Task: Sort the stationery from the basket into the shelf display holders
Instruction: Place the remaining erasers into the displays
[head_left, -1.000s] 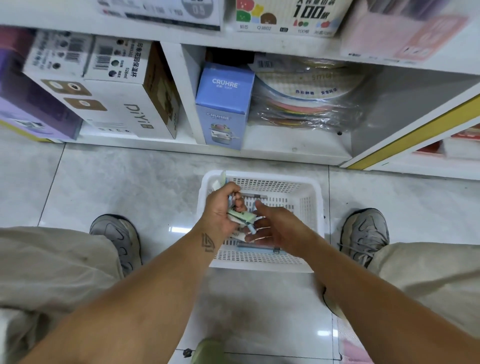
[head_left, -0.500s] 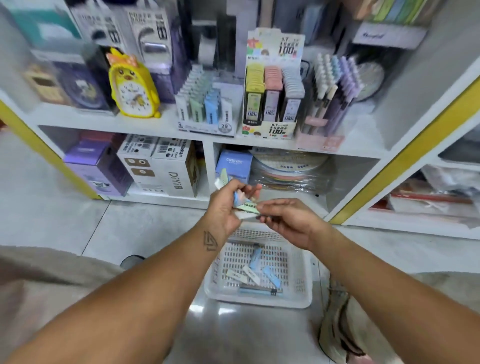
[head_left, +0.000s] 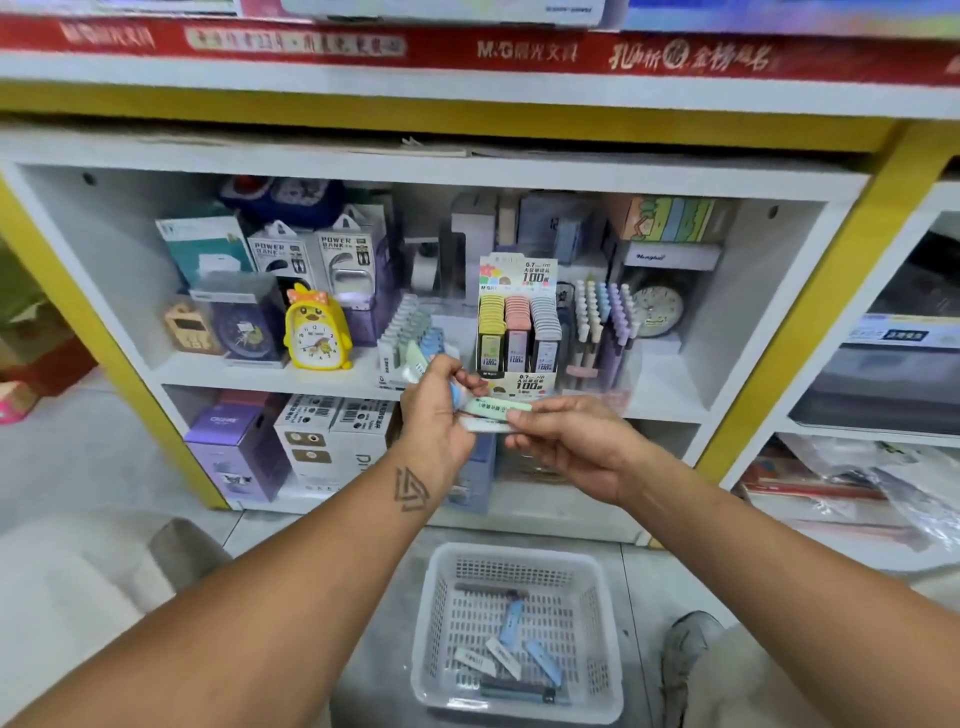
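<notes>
My left hand (head_left: 439, 415) grips a bunch of small flat stationery packs, green, blue and white, in front of the shelf. My right hand (head_left: 571, 441) pinches the pale green pack (head_left: 498, 406) at the end of that bunch. Below, on the floor, stands the white plastic basket (head_left: 608, 644) with several blue and white packs (head_left: 511, 629) and dark pens left in it. On the middle shelf sit the display holders: a clear one with white, green and blue packs (head_left: 410, 327), a lead-refill display (head_left: 517, 322) and a pen holder (head_left: 605, 317).
A yellow duck clock (head_left: 316, 330), power bank boxes (head_left: 311, 257) and a round clock (head_left: 657, 309) share the middle shelf. Boxes (head_left: 332, 441) fill the lower shelf. A yellow post (head_left: 800, 322) bounds the shelf at the right. My shoe (head_left: 685, 649) is right of the basket.
Both hands have risen from the basket to shelf height with the packs. My view has tilted up from the floor to the shelf, and the right hand now pinches the green pack.
</notes>
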